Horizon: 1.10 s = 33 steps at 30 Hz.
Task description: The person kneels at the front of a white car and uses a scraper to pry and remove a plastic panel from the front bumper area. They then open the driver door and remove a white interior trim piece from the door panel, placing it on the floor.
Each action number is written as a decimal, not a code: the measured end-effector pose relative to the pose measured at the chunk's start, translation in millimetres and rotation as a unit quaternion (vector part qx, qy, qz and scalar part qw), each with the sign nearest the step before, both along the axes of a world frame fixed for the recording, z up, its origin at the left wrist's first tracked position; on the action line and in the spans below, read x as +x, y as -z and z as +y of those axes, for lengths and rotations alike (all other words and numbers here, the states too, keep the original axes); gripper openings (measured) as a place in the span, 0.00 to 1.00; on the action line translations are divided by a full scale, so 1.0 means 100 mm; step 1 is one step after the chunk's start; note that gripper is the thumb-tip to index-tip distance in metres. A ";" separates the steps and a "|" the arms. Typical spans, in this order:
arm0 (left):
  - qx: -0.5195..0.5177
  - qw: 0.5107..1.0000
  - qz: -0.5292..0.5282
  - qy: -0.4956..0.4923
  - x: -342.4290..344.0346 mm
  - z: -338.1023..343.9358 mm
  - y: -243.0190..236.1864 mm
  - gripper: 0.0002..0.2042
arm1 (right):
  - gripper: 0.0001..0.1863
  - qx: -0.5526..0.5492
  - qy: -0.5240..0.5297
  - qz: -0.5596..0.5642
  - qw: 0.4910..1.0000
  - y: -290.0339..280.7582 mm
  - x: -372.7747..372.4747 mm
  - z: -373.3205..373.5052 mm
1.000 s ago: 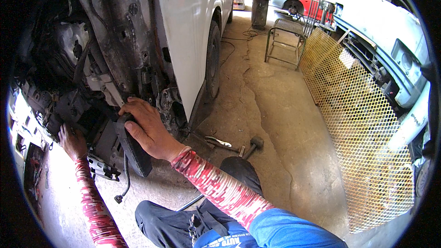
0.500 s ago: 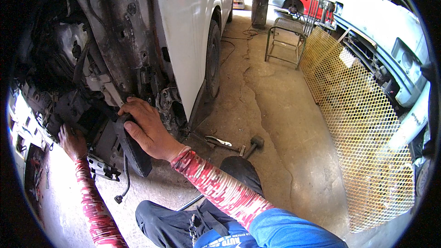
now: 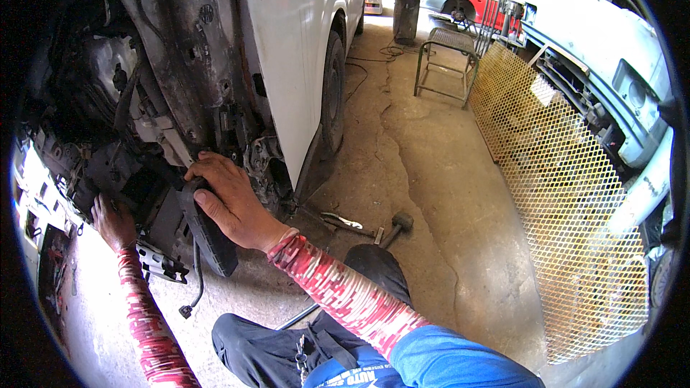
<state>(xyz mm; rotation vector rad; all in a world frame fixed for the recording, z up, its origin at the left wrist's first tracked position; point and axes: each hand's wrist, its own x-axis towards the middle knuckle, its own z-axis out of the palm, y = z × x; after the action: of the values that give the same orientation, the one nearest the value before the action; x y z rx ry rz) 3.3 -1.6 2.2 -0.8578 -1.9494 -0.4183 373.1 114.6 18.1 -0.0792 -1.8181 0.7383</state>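
Note:
A black plastic car part [image 3: 208,233], with a flat ribbed end hanging low, sits at the stripped front of a white vehicle [image 3: 280,50]. My right hand [image 3: 228,201] is closed over its upper end, thumb on the near side and fingers over the top. Farther left, my left hand [image 3: 115,223] grips the lower edge of the dark plastic; shadow hides some of its fingertips. Below the part dangles a black cable with a connector [image 3: 187,310]. Greasy metal body panels [image 3: 190,43] rise just beyond both hands.
On the concrete floor by my knee lie a dark-headed mallet [image 3: 401,224] and a curved silvery tool [image 3: 341,221]. A yellowish expanded-metal mesh sheet [image 3: 553,201] leans along the pale vehicle [image 3: 596,21] at right. A metal stand [image 3: 447,65] stands farther off, near a post [image 3: 408,0].

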 end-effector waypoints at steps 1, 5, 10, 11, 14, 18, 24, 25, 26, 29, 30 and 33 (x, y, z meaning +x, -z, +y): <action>0.005 1.000 0.007 0.003 0.00 0.00 0.00 0.23 | 0.27 0.001 0.001 0.000 1.000 0.00 0.00 0.00; 0.003 1.000 0.014 0.007 0.01 0.00 -0.01 0.22 | 0.26 0.001 0.002 -0.007 1.000 -0.01 0.01 0.00; 0.015 1.000 0.015 0.016 0.02 0.00 0.00 0.21 | 0.19 0.009 0.004 0.002 1.000 -0.02 0.01 0.00; 0.011 1.000 0.019 0.008 0.02 0.00 0.00 0.21 | 0.19 0.010 0.005 0.004 1.000 -0.02 0.01 0.00; 0.002 1.000 0.007 0.015 0.01 0.00 -0.01 0.21 | 0.19 0.012 0.007 0.000 1.000 -0.02 0.01 0.01; 0.012 1.000 0.014 0.015 0.01 0.01 -0.01 0.22 | 0.25 0.003 -0.003 -0.004 1.000 -0.03 0.02 0.00; 0.005 1.000 0.003 0.001 0.00 0.00 0.01 0.23 | 0.19 0.012 0.009 0.002 1.000 -0.02 0.02 0.00; 0.002 1.000 -0.003 0.002 -0.01 0.00 0.01 0.23 | 0.19 0.011 0.009 0.002 1.000 -0.02 0.02 0.00; -0.007 1.000 -0.009 -0.006 -0.01 0.00 0.00 0.23 | 0.19 0.010 0.010 0.001 1.000 -0.02 0.02 0.00; -0.008 1.000 -0.006 -0.007 0.00 0.00 0.00 0.23 | 0.26 -0.003 -0.006 -0.006 1.000 -0.02 0.01 0.00; -0.002 1.000 -0.009 0.000 0.00 0.00 0.00 0.23 | 0.26 -0.003 -0.006 -0.005 1.000 -0.02 0.02 0.00; 0.001 1.000 -0.008 -0.001 0.02 -0.01 0.00 0.23 | 0.26 -0.006 -0.006 -0.006 1.000 -0.01 0.02 -0.01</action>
<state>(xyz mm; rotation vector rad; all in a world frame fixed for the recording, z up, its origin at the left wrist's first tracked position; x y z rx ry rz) 4.9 -2.8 1.9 -0.8551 -1.9644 -0.4271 374.9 113.3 19.4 -0.0803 -1.8267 0.7591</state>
